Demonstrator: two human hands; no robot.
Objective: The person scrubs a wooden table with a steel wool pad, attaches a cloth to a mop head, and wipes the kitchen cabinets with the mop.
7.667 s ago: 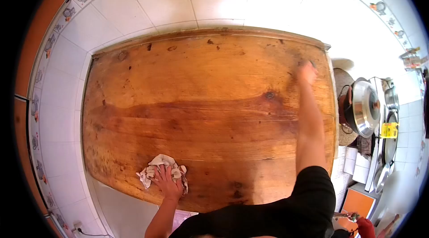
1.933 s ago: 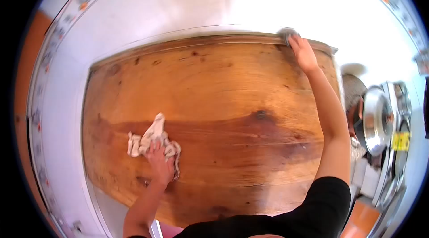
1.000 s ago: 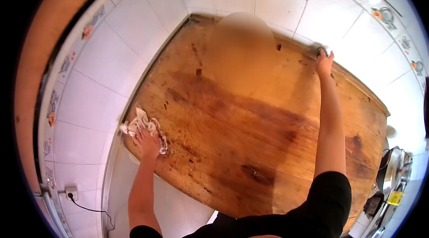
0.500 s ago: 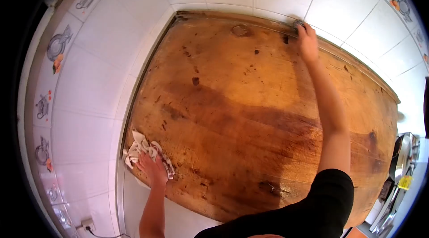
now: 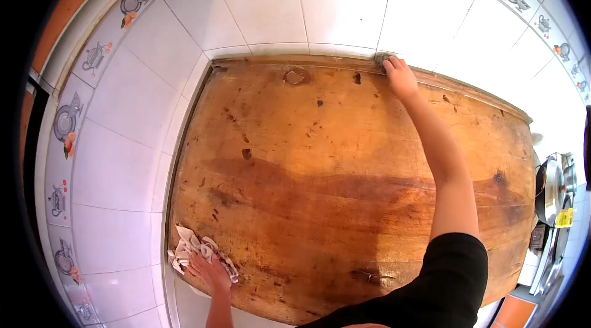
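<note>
A large brown wooden board [image 5: 289,137], stained and pitted, fills the middle of the head view. At its back edge my right hand [image 5: 401,76] is closed around a small grey scouring pad [image 5: 383,59], pressed to the raised wooden strip along the wall. The pad is partly hidden by my fingers. At the front left corner my left hand [image 5: 211,271] lies with fingers spread on a crumpled white and dark-patterned cloth [image 5: 189,247], pressing it onto the board.
White tiled walls [image 5: 129,161] border the board on the left and back. Pans with a metal lid [image 5: 554,183] and a yellow label [image 5: 564,218] stand beyond the right edge. Part of a pale surface [image 5: 194,306] shows below the front left corner.
The camera view has tilted up, so the board sits lower in the picture. My right hand has slid slightly right along the back strip. The left hand stays on the cloth.
</note>
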